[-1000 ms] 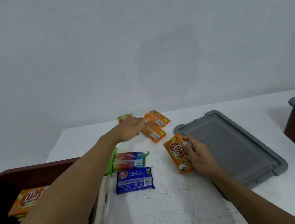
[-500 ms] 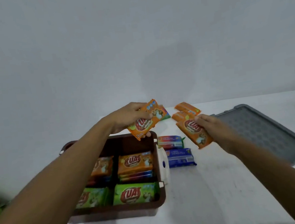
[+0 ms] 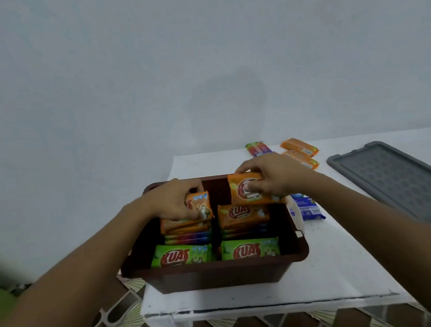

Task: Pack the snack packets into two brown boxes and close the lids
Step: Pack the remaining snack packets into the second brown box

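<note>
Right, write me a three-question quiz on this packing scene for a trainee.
1. True or false: the grey lid is already shut on the brown box.
2. Which colour are the KUAT snack packets in the box's row nearest the camera? A orange, B green, C blue.
3. Fill in: the left hand grips the left packet, the right hand grips the right packet; both packets are ____.

Key: 1 false, the lid lies on the white table, right of the box. 2 B. 3 orange.
</note>
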{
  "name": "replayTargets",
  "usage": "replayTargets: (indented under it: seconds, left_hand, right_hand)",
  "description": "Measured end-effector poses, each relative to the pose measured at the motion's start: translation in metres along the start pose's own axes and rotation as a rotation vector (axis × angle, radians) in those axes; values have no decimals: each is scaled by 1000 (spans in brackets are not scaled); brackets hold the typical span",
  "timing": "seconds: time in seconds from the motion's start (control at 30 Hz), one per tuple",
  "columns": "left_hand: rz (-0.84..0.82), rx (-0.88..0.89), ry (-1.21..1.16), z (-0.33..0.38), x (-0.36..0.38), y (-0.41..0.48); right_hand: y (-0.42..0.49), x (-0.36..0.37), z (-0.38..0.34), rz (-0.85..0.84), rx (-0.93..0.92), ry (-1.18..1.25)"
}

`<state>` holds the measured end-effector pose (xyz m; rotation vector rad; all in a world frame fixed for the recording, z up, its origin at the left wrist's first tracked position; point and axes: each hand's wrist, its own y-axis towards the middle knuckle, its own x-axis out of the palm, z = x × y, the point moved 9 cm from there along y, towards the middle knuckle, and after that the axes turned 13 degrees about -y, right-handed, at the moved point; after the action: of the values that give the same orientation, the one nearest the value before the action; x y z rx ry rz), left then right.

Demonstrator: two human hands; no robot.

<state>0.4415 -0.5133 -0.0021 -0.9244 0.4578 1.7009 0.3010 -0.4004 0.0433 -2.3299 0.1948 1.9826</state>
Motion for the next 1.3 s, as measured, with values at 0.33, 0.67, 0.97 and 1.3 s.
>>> replayTargets:
  seconds: [0.33, 0.67, 0.97, 1.3]
  left_hand:
    - [270, 326, 708, 17, 4, -17]
    - [95, 132, 681, -7, 21, -2]
    - [94, 69, 709, -7, 21, -9]
    - [-155, 1, 323, -3, 38, -29]
  right_hand:
    - [10, 35, -37, 89, -95, -449]
    - [9, 64, -25, -96, -59, -508]
    - [5, 63, -30, -77, -38, -562]
    - [-26, 75, -56, -286, -252, -373]
